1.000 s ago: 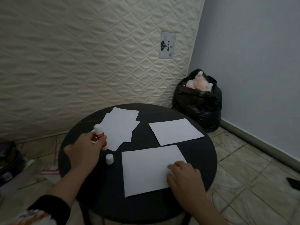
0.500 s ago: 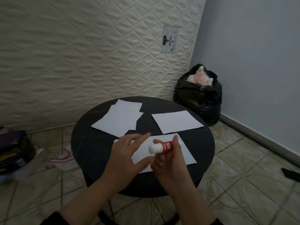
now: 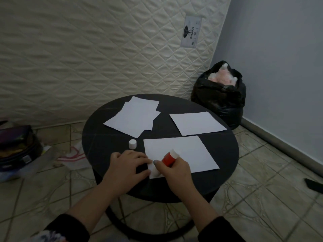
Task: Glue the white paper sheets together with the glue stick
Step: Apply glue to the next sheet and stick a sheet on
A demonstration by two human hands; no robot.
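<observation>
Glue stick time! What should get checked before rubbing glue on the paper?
1. Cap off: ok. The white cap stands on the table, apart from the glue stick.
2. Stick held firmly: ok. The right hand grips it.
3. Paper held down: ok. The left hand rests at the near sheet's left corner.
4. Glue end on the paper: cannot tell; the hand hides the lower end.
5. Enough glue showing: cannot tell.
6. Next sheet in reach: ok. A single sheet and a small pile lie further back.
</observation>
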